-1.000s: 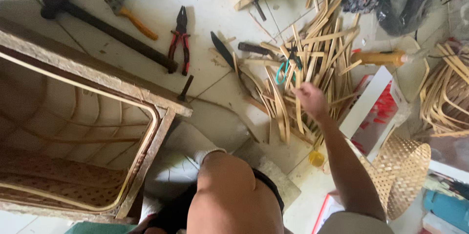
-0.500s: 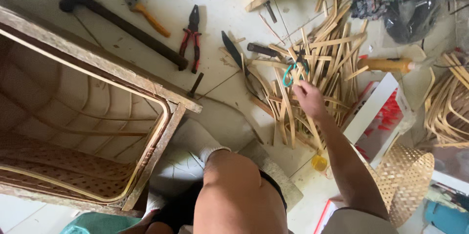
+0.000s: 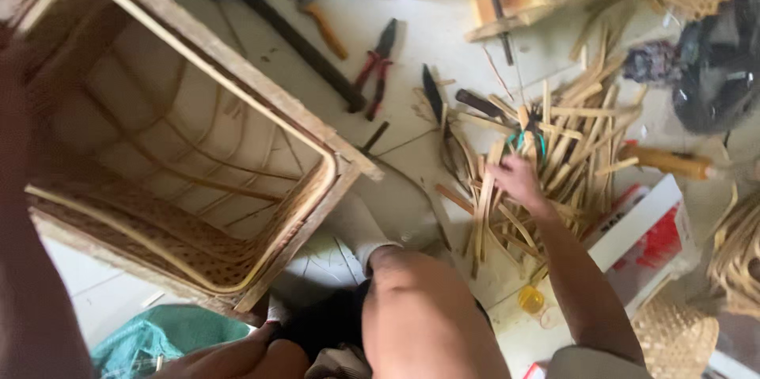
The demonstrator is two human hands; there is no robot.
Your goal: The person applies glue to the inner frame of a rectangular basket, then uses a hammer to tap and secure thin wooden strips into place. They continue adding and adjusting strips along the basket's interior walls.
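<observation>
While the right hand (image 3: 518, 179) reaches into the loose pile of pale split bamboo strips (image 3: 554, 157) on the tiled floor (image 3: 443, 39), its fingers curl around the green-handled scissors (image 3: 526, 142) lying on top of the pile; whether they are already gripped I cannot tell. Most strips have their long axis running from the person away, a few lie across. The left hand (image 3: 32, 110) is a blurred shape at the rim of the big square woven rattan basket (image 3: 182, 149), its grip unclear. Red-handled pliers (image 3: 376, 66) and a black long-handled hammer (image 3: 277, 19) lie well apart from the pile.
</observation>
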